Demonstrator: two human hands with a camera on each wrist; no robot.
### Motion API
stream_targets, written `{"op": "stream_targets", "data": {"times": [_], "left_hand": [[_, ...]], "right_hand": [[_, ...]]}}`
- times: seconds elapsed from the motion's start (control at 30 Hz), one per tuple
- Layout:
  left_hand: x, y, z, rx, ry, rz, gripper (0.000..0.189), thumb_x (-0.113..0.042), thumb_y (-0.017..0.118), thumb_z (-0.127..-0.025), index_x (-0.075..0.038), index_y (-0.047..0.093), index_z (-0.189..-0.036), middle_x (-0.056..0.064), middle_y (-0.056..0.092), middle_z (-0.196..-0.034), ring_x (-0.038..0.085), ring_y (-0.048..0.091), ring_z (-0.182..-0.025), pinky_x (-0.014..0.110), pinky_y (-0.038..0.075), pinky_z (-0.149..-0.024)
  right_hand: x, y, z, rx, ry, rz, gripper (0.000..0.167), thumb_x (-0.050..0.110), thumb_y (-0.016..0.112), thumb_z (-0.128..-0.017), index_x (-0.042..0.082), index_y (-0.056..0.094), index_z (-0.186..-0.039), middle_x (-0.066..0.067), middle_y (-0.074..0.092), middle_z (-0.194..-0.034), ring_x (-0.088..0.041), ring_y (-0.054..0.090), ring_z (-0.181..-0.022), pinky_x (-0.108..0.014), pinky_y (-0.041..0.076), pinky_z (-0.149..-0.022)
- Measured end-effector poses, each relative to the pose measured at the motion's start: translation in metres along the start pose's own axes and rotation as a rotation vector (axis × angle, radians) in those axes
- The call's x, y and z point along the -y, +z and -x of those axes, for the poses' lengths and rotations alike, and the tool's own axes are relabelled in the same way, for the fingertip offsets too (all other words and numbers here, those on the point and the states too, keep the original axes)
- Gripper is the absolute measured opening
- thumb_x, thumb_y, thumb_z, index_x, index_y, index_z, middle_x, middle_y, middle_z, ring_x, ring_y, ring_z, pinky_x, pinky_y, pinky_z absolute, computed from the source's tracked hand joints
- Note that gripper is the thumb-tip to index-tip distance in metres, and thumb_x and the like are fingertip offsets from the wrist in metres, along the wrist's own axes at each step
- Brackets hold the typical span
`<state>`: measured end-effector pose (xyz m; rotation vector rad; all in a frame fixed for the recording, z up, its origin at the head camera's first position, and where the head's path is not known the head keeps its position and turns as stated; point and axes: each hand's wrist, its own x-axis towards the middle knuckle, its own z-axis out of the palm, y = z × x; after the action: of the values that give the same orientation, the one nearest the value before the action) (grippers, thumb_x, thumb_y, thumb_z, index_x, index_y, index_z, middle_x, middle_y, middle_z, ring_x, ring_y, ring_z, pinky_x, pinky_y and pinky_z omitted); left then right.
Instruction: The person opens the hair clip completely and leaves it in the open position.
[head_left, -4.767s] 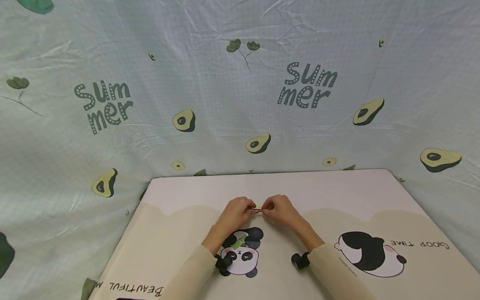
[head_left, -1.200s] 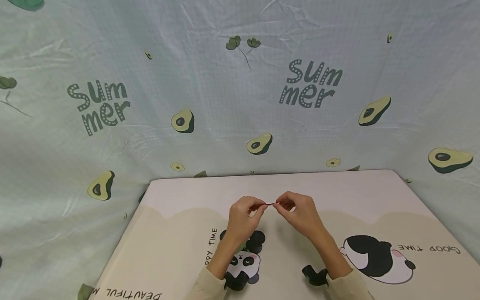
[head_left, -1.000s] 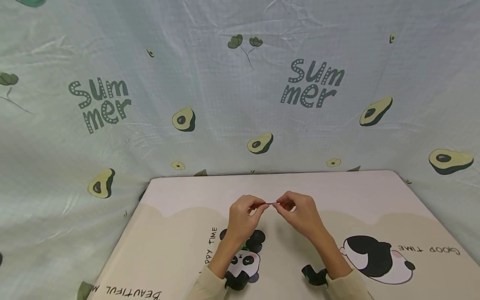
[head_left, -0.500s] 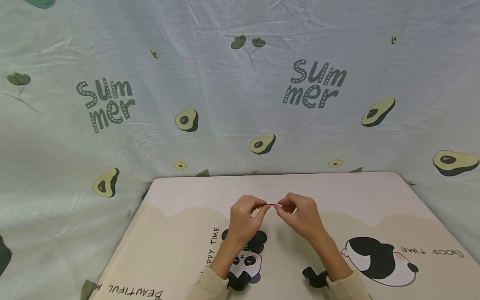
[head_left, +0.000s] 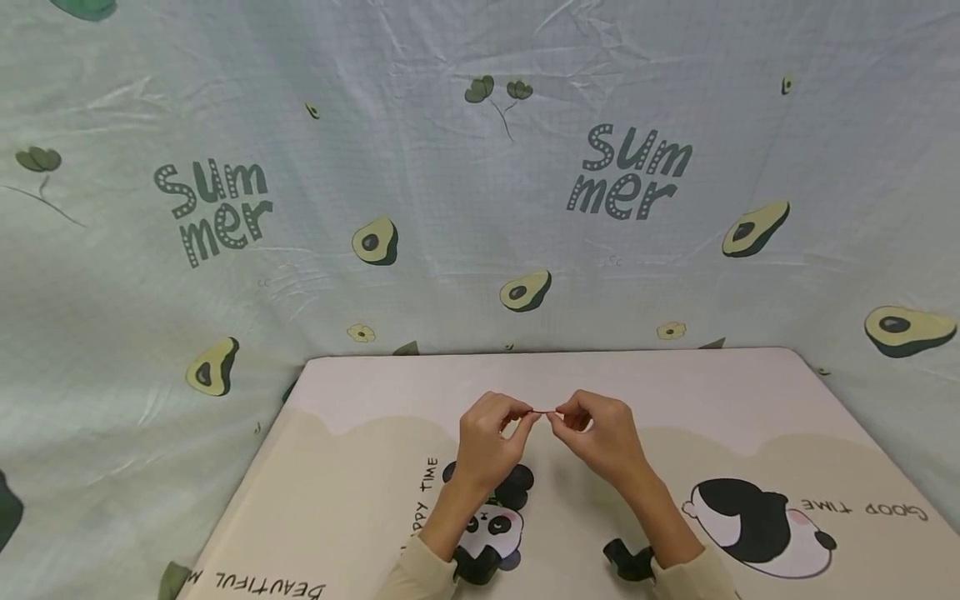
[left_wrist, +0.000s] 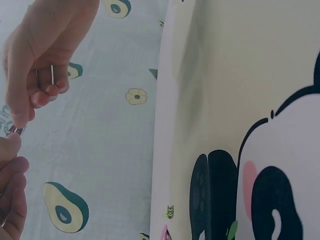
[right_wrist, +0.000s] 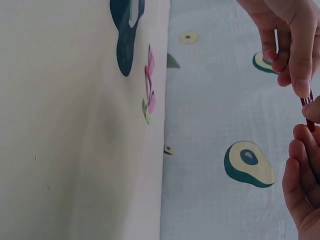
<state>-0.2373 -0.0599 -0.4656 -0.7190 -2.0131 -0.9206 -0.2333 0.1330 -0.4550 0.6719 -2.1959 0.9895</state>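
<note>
Between my two hands a thin dark red piece is stretched level, above the far middle of the table. In the right wrist view this red piece shows narrow parallel strands; its exact kind is unclear. Thumb and fingertips of my left hand pinch one end. My right hand pinches the other end the same way, a short gap apart. Fingers cover most of the piece. On the table lies a small pink-and-green flower-like thing, apart from both hands; whether it is loose or printed I cannot tell.
The table has a beige and pink top with printed panda and dog figures. A patterned cloth hangs behind its far edge. Black wrist cameras sit below both hands.
Since the earliest frame both hands have risen and turned, moving slightly apart with the red piece between them. A green bit seen between them is out of sight. Over the last second they barely move.
</note>
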Motion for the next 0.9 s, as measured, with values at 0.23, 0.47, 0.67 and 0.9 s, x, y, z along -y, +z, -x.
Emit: {"op": "stream_targets", "data": {"times": [0.23, 0.47, 0.67, 0.9], "left_hand": [[-0.0012, -0.0012, -0.0008, -0.008, -0.011, 0.014, 0.011, -0.012, 0.084, -0.085, -0.009, 0.074, -0.087, 0.002, 0.072, -0.077, 0.015, 0.061, -0.07, 0.019, 0.05, -0.063], [-0.0022, -0.0004, -0.0011, -0.026, -0.002, 0.016, 0.011, -0.01, 0.085, -0.084, -0.009, 0.074, -0.087, 0.001, 0.072, -0.077, 0.013, 0.061, -0.071, 0.018, 0.051, -0.063], [-0.0028, 0.0013, -0.0017, -0.058, 0.053, 0.024, 0.013, -0.007, 0.086, -0.082, -0.009, 0.073, -0.083, 0.001, 0.07, -0.074, 0.012, 0.061, -0.071, 0.017, 0.051, -0.065], [-0.0013, 0.0021, -0.0021, -0.068, 0.079, 0.017, 0.012, -0.006, 0.085, -0.082, -0.01, 0.074, -0.084, 0.0, 0.07, -0.075, 0.011, 0.061, -0.071, 0.016, 0.051, -0.065]], "right_hand": [[0.0025, 0.001, -0.0008, -0.03, -0.029, 0.003, 0.02, 0.001, 0.088, -0.075, 0.008, 0.07, -0.078, 0.002, 0.062, -0.063, -0.001, 0.053, -0.059, -0.025, 0.054, -0.054], [0.0049, 0.0004, -0.001, -0.043, -0.03, 0.008, 0.02, 0.0, 0.088, -0.075, 0.008, 0.069, -0.077, 0.002, 0.062, -0.062, -0.001, 0.052, -0.058, -0.026, 0.053, -0.053], [0.0058, -0.0014, -0.0028, -0.057, -0.057, 0.017, 0.021, 0.0, 0.088, -0.075, 0.009, 0.069, -0.075, 0.002, 0.065, -0.062, -0.001, 0.053, -0.057, -0.021, 0.051, -0.053], [0.0061, -0.0025, -0.004, -0.047, -0.057, 0.025, 0.019, 0.0, 0.088, -0.076, 0.009, 0.071, -0.078, 0.002, 0.067, -0.065, -0.002, 0.055, -0.058, -0.018, 0.051, -0.055]]}}
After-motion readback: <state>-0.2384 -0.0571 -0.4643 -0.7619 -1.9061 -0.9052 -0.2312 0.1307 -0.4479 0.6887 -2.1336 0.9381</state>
